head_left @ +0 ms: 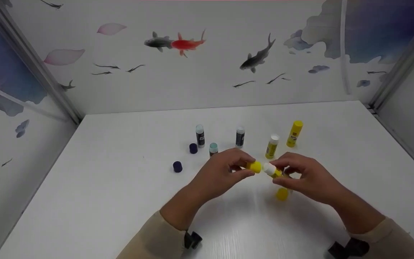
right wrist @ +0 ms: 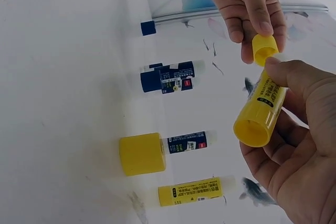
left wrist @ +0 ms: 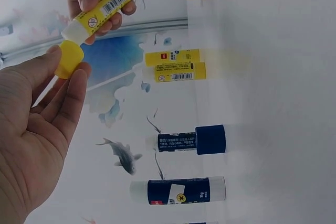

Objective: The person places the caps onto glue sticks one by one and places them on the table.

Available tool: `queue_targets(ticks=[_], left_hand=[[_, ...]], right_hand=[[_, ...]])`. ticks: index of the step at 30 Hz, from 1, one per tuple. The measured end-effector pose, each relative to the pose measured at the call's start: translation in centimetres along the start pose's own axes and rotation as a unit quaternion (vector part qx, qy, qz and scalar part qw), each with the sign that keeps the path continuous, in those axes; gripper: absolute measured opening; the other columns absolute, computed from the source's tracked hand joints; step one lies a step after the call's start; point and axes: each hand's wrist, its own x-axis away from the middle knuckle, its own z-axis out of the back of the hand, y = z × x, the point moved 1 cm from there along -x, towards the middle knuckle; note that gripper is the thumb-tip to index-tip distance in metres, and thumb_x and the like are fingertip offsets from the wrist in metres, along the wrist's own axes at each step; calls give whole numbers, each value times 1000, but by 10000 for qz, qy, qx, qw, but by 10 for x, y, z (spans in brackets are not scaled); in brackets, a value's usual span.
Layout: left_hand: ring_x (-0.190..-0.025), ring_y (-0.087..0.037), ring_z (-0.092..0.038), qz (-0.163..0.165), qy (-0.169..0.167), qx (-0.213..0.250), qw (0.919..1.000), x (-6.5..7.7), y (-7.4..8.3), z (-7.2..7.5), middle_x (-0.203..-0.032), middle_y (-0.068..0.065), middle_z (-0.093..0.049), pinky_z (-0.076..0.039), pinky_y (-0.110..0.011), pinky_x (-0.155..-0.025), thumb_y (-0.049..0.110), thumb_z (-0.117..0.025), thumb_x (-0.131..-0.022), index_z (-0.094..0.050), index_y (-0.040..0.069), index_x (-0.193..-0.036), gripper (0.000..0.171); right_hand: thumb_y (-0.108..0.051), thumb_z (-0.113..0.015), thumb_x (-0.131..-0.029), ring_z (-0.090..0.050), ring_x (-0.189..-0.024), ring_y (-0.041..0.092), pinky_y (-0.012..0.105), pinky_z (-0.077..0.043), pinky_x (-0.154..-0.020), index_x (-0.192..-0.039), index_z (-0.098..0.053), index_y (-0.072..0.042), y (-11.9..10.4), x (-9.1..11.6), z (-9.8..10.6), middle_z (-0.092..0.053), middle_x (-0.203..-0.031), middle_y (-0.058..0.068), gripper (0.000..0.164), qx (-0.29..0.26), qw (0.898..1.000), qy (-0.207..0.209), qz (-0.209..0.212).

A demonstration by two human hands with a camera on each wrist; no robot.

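My left hand (head_left: 217, 174) pinches a small yellow cap (head_left: 253, 167) between thumb and fingers. In my right hand (head_left: 313, 180) I grip a yellow glue stick (left wrist: 107, 11), tilted, its white end toward the cap. The cap's hollow side faces that white end in the right wrist view; whether they touch I cannot tell. Another yellow cap (head_left: 282, 194) rests on the table below my right hand. Just beyond the hands stand an uncapped yellow glue stick (head_left: 272, 146) and a taller, all-yellow glue stick (head_left: 294, 133).
Navy glue sticks with pale tops stand farther left: one at the back (head_left: 200, 136), one near the middle (head_left: 240, 137), and one partly behind my left hand (head_left: 213, 148). Two navy caps (head_left: 193, 148) lie left of them. A patterned wall (head_left: 207, 86) borders the white table (head_left: 102, 187).
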Motion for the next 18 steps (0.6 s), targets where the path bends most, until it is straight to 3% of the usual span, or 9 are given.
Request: queue_targets(ticks=[7, 18], left_hand=[[-102, -1, -67, -98, -11, 54, 9999, 0, -3, -2, -119, 8, -70, -57, -16, -91, 21, -73, -98, -73, 21, -121, 23], [-103, -1, -68, -197, -64, -40, 9998, -1, -4, -3, -120, 8, -71, -56, -16, -92, 22, -73, -98, -73, 21, -122, 24]], right_hand=[[-14, -84, -88, -65, -92, 9, 23, -59, -83, -125, -74, -25, -1, 0, -1, -71, -109, -11, 40, 245, 9996, 15, 128], [-17, -84, -88, -64, -88, 10, 22, -58, -78, -123, -74, -30, -2, -1, -3, -70, -108, -12, 38, 172, 9997, -47, 192]])
